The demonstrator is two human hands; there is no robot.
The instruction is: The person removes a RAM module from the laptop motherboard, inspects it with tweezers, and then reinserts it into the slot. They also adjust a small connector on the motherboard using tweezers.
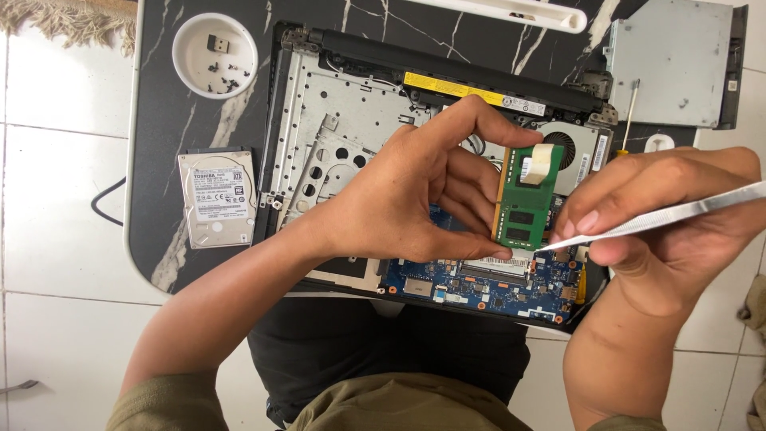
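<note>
Soft, even daylight fills the scene, bright without harsh glare. The white floor tiles [56, 199] left of the black marble-patterned tabletop [159, 120] look nearly washed out. Shadows are faint and diffuse, lying just under the left hand [415, 191] over the opened grey metal laptop chassis [335, 104]. The flat silver metal tweezers [678, 214] shine pale and look slightly soft. Focus is otherwise sharp, with no evident edge distortion.

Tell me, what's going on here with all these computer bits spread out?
A person is working over an opened laptop on a dark marbled table. The left hand pinches a green memory module upright above the blue circuit board. The right hand holds metal tweezers, tips near the module's lower edge. A hard drive, a white bowl of screws and an optical drive lie aside.
</note>
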